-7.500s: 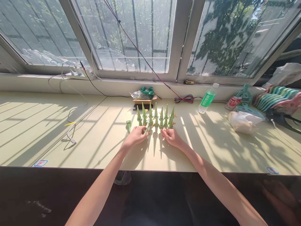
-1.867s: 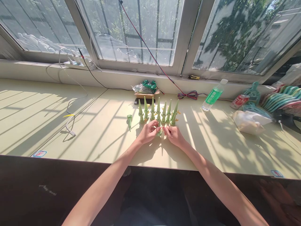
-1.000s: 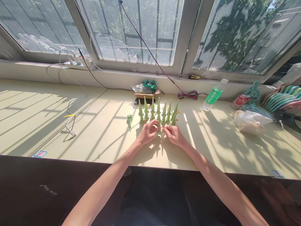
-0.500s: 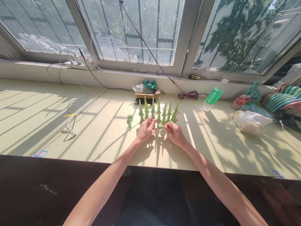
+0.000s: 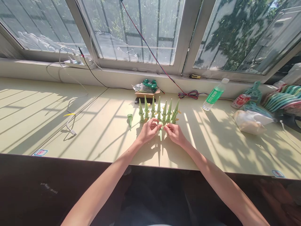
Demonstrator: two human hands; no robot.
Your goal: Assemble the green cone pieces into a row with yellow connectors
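Observation:
Between my two hands a green plastic watering spike (image 5: 161, 134) hangs with its narrow tip toward the table's front edge. My left hand (image 5: 150, 130) has its thumb and fingers closed at the spike's wide top end. From the other side, my right hand (image 5: 174, 133) pinches at the same end, where a small pale part shows, partly hidden by the fingertips. Just beyond my hands stands a row of several similar green spikes (image 5: 159, 110), tips up, with small yellow bits near their bases. Another loose green cone (image 5: 130, 121) lies to the left of my left hand.
Behind the row sit a dark phone (image 5: 139, 100) and a small open box (image 5: 145, 94) with clear plastic and green material. Coiled red-black wire (image 5: 188, 94), a water bottle (image 5: 214, 95), a can (image 5: 241, 100) and a white cable (image 5: 70, 125) lie about the table.
The spike between my hands has turned from facing nearly end-on to pointing down toward the front edge. My left hand has shifted slightly right, closer to my right hand.

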